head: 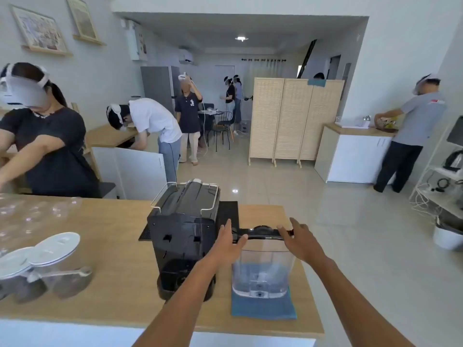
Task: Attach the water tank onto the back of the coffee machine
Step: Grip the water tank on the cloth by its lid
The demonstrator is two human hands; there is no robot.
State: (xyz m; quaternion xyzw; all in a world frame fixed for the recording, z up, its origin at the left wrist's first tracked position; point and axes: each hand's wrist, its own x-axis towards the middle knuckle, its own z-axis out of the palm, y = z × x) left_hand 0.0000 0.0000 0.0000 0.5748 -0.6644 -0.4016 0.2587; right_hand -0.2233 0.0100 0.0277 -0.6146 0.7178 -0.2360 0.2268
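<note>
A black coffee machine [184, 229] stands on the wooden counter [112, 259] with its back side turned towards me. To its right a clear water tank [263, 266] with a black lid stands upright on a blue cloth [264, 309]. My left hand [226, 242] rests on the left end of the tank's lid, thumb against the rim. On the lid's right end my right hand [298, 240] wraps its fingers. The tank is apart from the machine, with a narrow gap between them.
Two lidded glass jars [50, 269] sit at the counter's near left, with several clear glasses [32, 214] behind them. A black mat [228, 214] lies under the machine. The counter's right edge is close to the tank. Several people work in the room beyond.
</note>
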